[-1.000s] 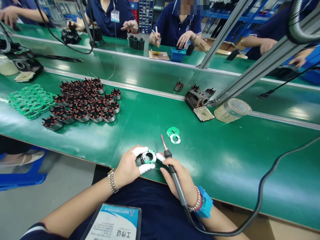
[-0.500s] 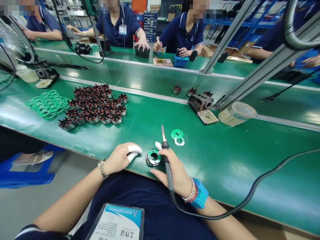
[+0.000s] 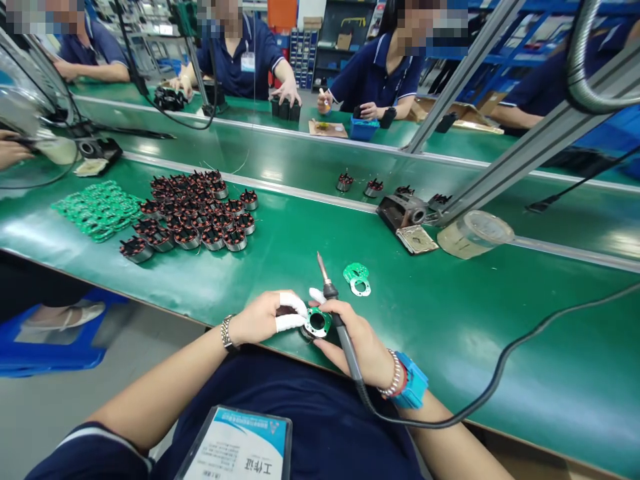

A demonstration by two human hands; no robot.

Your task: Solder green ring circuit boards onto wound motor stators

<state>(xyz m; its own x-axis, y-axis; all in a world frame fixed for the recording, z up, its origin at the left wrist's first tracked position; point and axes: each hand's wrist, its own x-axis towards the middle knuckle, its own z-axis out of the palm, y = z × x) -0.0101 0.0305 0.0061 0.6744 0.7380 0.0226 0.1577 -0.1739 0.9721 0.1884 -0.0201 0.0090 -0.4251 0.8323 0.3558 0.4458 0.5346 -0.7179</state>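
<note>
Near the edge of the green bench (image 3: pixel 430 313), a ring-shaped circuit board (image 3: pixel 316 334) on an apparent motor stator (image 3: pixel 305 335) is pinched by the nearly closed left hand (image 3: pixel 263 319); a soldering iron (image 3: pixel 348 345) is gripped by the curled right hand (image 3: pixel 364 340).

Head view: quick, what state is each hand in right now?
Left hand: closed, fingertips pinched at the edge of the stator.
Right hand: closed around the iron, fingertips beside the stator.
</note>
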